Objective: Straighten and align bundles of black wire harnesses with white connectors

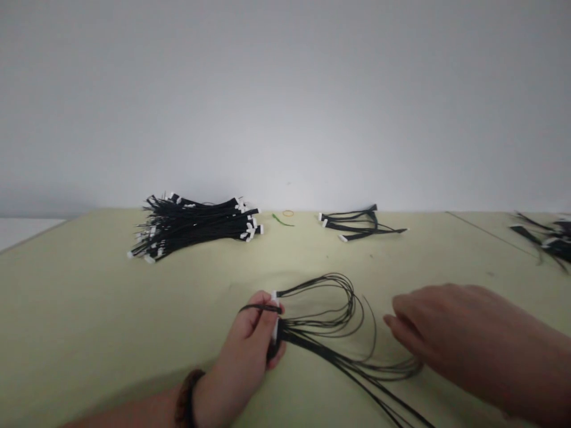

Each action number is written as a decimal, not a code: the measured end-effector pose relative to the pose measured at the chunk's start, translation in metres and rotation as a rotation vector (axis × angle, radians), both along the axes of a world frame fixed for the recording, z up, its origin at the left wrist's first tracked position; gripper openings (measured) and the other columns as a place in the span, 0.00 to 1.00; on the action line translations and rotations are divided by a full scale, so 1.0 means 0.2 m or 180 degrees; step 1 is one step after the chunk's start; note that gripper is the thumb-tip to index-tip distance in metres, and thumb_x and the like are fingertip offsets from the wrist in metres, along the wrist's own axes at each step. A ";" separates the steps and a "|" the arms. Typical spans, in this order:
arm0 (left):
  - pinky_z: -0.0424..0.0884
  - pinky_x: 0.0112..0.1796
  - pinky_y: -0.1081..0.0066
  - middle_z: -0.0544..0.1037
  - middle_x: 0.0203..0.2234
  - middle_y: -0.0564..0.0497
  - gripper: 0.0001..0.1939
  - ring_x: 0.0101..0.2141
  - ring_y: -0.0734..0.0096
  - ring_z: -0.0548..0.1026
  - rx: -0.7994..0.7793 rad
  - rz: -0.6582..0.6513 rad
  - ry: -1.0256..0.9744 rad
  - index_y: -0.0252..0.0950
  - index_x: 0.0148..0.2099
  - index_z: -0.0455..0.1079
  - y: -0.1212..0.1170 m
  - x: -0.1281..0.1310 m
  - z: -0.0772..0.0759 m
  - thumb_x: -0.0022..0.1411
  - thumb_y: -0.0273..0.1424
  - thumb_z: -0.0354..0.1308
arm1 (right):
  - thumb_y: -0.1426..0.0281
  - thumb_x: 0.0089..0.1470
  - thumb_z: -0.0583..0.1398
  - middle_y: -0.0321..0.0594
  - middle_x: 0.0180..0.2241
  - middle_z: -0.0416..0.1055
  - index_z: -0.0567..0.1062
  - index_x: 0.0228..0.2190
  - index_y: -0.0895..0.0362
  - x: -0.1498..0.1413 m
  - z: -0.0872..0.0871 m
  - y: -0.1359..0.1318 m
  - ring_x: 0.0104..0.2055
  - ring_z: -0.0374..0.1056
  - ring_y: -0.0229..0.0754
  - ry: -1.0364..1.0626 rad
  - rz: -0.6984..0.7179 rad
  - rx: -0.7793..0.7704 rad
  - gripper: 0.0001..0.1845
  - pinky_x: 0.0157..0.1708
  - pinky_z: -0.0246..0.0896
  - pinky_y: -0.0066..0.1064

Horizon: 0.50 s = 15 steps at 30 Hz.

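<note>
One grip pinching cables, right grip open

The left hand, wearing a dark beaded bracelet, pinches a looped bundle of thin black wires at its white plastic connectors, on a pale green tabletop. The open right hand hovers at that bundle's right side. Beyond the bundle lie a large heap of white-tipped black cables, a smaller bunch of black cables, a green twist tie and an orange rubber band.
</note>
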<state>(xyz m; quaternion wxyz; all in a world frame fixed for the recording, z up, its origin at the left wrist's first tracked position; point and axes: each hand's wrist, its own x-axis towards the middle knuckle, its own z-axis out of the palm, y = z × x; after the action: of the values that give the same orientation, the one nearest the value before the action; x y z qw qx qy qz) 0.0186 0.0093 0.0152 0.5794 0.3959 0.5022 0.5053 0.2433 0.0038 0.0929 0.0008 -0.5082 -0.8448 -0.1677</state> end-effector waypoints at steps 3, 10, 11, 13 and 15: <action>0.53 0.14 0.83 0.59 0.14 0.63 0.13 0.13 0.83 0.57 0.0121 0.0155 -0.0101 0.37 0.32 0.63 0.01 0.00 -0.02 0.56 0.42 0.55 | 0.65 0.60 0.49 0.42 0.21 0.68 0.70 0.20 0.59 0.01 -0.07 0.18 0.24 0.66 0.43 -0.0414 -0.0610 -0.0539 0.21 0.22 0.56 0.33; 0.51 0.11 0.84 0.59 0.12 0.63 0.13 0.11 0.84 0.56 0.0216 0.0302 -0.0165 0.36 0.31 0.63 0.04 0.00 -0.07 0.53 0.42 0.56 | 0.63 0.58 0.55 0.38 0.32 0.69 0.71 0.34 0.62 0.03 -0.27 0.42 0.31 0.67 0.35 -0.0345 -0.1052 -0.1219 0.13 0.33 0.65 0.32; 0.51 0.11 0.84 0.59 0.12 0.63 0.13 0.11 0.84 0.57 0.0210 0.0313 -0.0165 0.36 0.31 0.63 0.04 0.00 -0.08 0.53 0.41 0.56 | 0.64 0.59 0.55 0.38 0.32 0.69 0.71 0.35 0.62 0.03 -0.28 0.41 0.32 0.67 0.36 -0.0284 -0.1045 -0.1224 0.13 0.33 0.65 0.32; 0.51 0.11 0.84 0.59 0.13 0.63 0.12 0.11 0.84 0.57 0.0188 0.0322 -0.0161 0.36 0.32 0.63 0.04 0.00 -0.08 0.53 0.40 0.55 | 0.63 0.58 0.55 0.38 0.31 0.69 0.71 0.33 0.62 0.01 -0.28 0.40 0.31 0.67 0.35 -0.0116 -0.1001 -0.1203 0.13 0.33 0.65 0.32; 0.50 0.11 0.84 0.59 0.12 0.63 0.12 0.11 0.84 0.57 0.0165 0.0319 -0.0146 0.36 0.32 0.63 0.04 -0.01 -0.09 0.54 0.40 0.55 | 0.63 0.58 0.55 0.36 0.28 0.68 0.70 0.30 0.61 0.00 -0.26 0.39 0.29 0.66 0.34 0.0142 -0.0904 -0.1123 0.14 0.32 0.64 0.31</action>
<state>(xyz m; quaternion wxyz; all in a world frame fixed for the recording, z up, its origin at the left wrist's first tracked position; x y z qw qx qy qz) 0.0173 0.0179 -0.0025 0.5543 0.3734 0.4946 0.5555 0.2433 0.0817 0.0404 -0.0931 -0.6178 -0.7808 -0.0045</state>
